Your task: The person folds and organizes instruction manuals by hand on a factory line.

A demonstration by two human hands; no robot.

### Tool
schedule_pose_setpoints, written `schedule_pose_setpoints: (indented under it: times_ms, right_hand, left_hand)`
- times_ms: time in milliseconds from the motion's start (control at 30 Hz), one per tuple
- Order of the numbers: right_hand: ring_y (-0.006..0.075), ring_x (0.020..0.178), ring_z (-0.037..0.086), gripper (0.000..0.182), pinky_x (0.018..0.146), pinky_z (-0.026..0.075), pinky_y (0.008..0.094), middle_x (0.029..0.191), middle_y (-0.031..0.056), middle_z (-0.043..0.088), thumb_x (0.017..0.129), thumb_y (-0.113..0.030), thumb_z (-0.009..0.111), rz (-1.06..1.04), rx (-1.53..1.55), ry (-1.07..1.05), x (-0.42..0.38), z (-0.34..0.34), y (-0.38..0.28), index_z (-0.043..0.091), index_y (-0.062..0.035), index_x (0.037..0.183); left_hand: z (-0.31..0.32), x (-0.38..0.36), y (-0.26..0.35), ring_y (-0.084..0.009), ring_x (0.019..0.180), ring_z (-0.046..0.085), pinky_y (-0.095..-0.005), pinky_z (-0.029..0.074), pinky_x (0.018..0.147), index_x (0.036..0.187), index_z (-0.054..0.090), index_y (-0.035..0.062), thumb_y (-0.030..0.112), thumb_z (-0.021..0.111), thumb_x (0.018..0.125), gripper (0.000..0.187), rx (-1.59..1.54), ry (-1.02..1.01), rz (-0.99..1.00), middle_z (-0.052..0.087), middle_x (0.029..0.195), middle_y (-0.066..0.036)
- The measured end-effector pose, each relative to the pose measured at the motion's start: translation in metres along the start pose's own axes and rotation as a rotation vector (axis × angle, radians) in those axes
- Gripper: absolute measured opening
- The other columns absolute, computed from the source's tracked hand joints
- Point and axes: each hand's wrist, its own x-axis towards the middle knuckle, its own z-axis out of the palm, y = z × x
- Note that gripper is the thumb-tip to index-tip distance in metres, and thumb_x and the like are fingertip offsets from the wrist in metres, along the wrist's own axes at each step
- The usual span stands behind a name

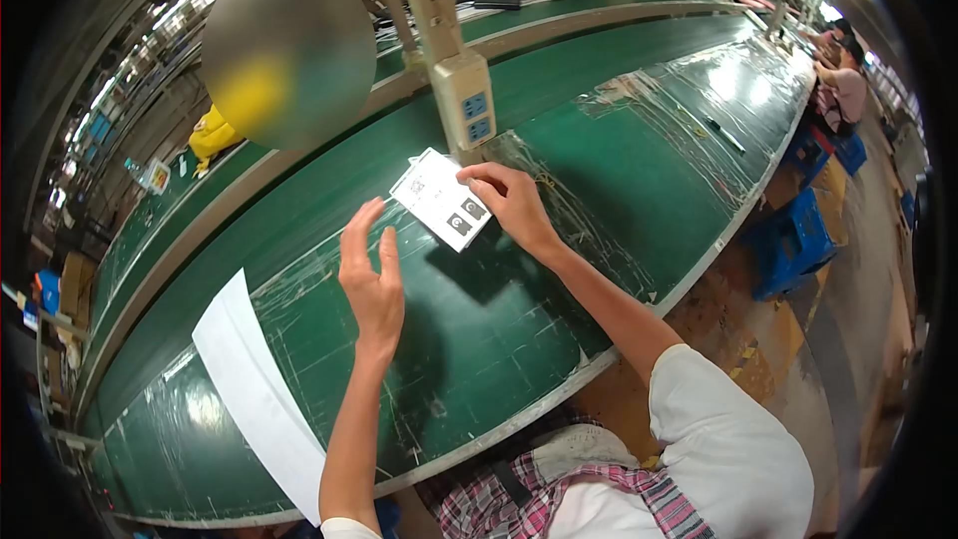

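My right hand (511, 202) grips a small white box (427, 202) at its right edge, thumb and fingertips closed on it. Printed on the box's upper face are a QR-like code and two dark square pictures. The box is tilted, and its shadow falls on the green worktop (489, 324) below. Just to the left of the box is my left hand (371, 274), open, its thumb and fingers apart with nothing between them. A long white sheet (249, 379) lies on the worktop to the left of my left forearm.
A post with a blue-and-beige power socket (467, 102) stands behind the box. Clear tape strips cover parts of the worktop, and a pen-like tool (726, 135) lies at far right. Blue stools (793, 245) stand beside the bench. Another person (840, 90) sits farther along; someone in yellow is opposite.
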Motion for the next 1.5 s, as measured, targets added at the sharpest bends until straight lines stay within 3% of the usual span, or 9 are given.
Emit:
schedule_pose_setpoints:
  times_ms: [200,300,400,533,933,1067,1133,1267,1500]
  right_hand:
    - [0.0332,0.085,0.07,0.021,0.077,0.053,0.0401,0.094,0.0164,0.073,0.093,-0.018,0.06,-0.115,-0.246,0.041,0.02,0.001,0.049,0.072,-0.0014,0.1]
    - [0.032,0.1,0.066,0.021,0.081,0.053,0.0435,0.107,0.0121,0.07,0.089,-0.013,0.057,-0.159,-0.565,0.023,0.011,0.01,0.083,0.07,-0.0069,0.105]
    - [0.0262,0.095,0.066,0.027,0.074,0.055,0.0407,0.098,0.0064,0.065,0.081,-0.01,0.061,-0.102,-0.773,-0.013,0.0,0.014,0.072,0.066,-0.0126,0.107]
    - [0.0304,0.094,0.057,0.017,0.072,0.05,0.0414,0.099,0.0102,0.053,0.084,-0.012,0.065,-0.259,-0.738,0.108,-0.005,0.017,0.083,0.063,-0.01,0.1]
    - [0.0331,0.097,0.058,0.011,0.077,0.05,0.0443,0.095,0.0113,0.059,0.084,-0.016,0.062,-0.343,-0.519,0.186,0.0,0.017,0.103,0.065,-0.0115,0.094]
    - [0.0326,0.103,0.057,0.019,0.095,0.044,0.0452,0.096,0.0123,0.066,0.079,-0.017,0.063,-0.576,-0.694,0.12,-0.004,0.003,0.105,0.068,-0.0031,0.091]
    - [0.0338,0.108,0.056,0.022,0.099,0.042,0.0452,0.1,0.0146,0.066,0.078,-0.018,0.063,-0.614,-0.617,0.061,-0.009,-0.002,0.061,0.068,-0.0006,0.09]
    - [0.0357,0.117,0.051,0.031,0.106,0.036,0.0445,0.115,0.0172,0.06,0.086,-0.003,0.06,-0.459,-0.567,0.111,-0.009,0.0,0.055,0.066,-0.007,0.115]
    - [0.0291,0.118,0.051,0.031,0.105,0.037,0.0388,0.12,0.013,0.057,0.089,0.006,0.055,-0.584,-0.437,0.115,-0.028,0.022,0.013,0.064,-0.0034,0.117]
  left_hand:
    - [0.062,0.04,-0.049,-0.0353,0.137,0.044,-0.0445,0.034,0.114,0.13,0.059,0.0035,0.022,0.058,0.097,0.038,0.173,-0.415,0.233,0.055,0.139,-0.018]
    - [0.087,0.042,-0.083,-0.0371,0.142,0.037,-0.0464,0.029,0.117,0.14,0.05,0.0023,0.03,0.059,0.095,0.054,0.301,-0.576,0.24,0.045,0.148,-0.02]
    - [0.097,0.029,-0.096,-0.0379,0.145,0.029,-0.049,0.022,0.119,0.149,0.038,0.0011,0.032,0.059,0.095,0.066,0.447,-0.763,0.199,0.032,0.157,-0.022]
    - [0.103,0.021,-0.109,-0.0362,0.149,0.022,-0.0507,0.015,0.121,0.153,0.029,0.0037,0.033,0.058,0.095,0.072,0.476,-0.763,0.21,0.023,0.161,-0.02]
    - [0.1,0.021,-0.101,-0.039,0.149,0.02,-0.0545,0.015,0.119,0.151,0.032,0.004,0.034,0.058,0.096,0.068,0.479,-0.713,0.205,0.022,0.161,-0.022]
    - [0.037,0.009,-0.035,-0.0382,0.143,0.032,-0.0476,0.025,0.118,0.145,0.043,0.0048,0.02,0.066,0.09,0.061,0.27,-0.287,0.254,0.032,0.157,-0.019]
    - [-0.031,-0.009,-0.006,-0.0368,0.137,0.04,-0.0466,0.033,0.113,0.139,0.05,0.008,0.016,0.068,0.09,0.053,0.338,-0.348,0.225,0.041,0.151,-0.016]
    - [-0.172,-0.095,-0.011,-0.0358,0.129,0.047,-0.0463,0.037,0.109,0.134,0.054,0.0079,0.024,0.069,0.091,0.049,0.513,-0.43,0.002,0.05,0.14,-0.014]
    - [-0.308,-0.26,-0.01,-0.0393,0.14,0.034,-0.0509,0.03,0.115,0.145,0.038,-0.0014,0.055,0.074,0.078,0.095,0.892,-0.616,-0.278,0.037,0.15,-0.022]
